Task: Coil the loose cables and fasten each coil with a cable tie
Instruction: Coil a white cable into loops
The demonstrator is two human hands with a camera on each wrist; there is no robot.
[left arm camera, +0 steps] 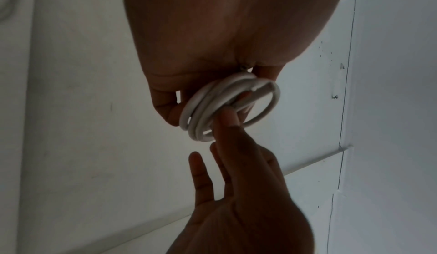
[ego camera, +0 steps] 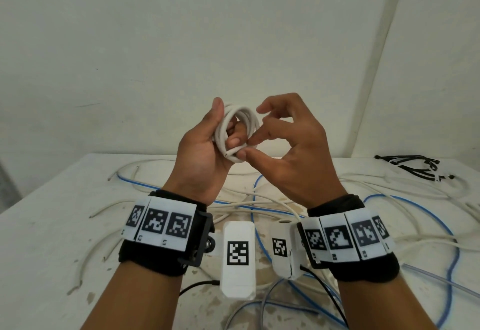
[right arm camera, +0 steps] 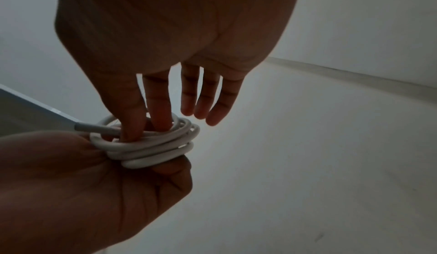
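A white cable coil (ego camera: 240, 127) is held up in the air above the table (ego camera: 46, 225), gripped in the curled fingers of the left hand (ego camera: 205, 147). Its loose end is pinched between the thumb and forefinger of the right hand (ego camera: 291, 145), the other fingers spread. White and blue loose cables (ego camera: 259, 199) are strewn over the table below, with black cable ties (ego camera: 413, 167) at its far right.

The coil (ego camera: 240, 127) in my left hand (ego camera: 205, 153) is plain white. Below my hands, the bench (ego camera: 46, 225) is white, flecked with brownish stains, strewn with white cables (ego camera: 272, 206) and blue cables (ego camera: 450, 236). Beyond my right hand (ego camera: 293, 145) lie black cable ties (ego camera: 413, 167). My wristbands (ego camera: 150, 257) are black, bearing black-and-white square-patterned tags (ego camera: 158, 221).
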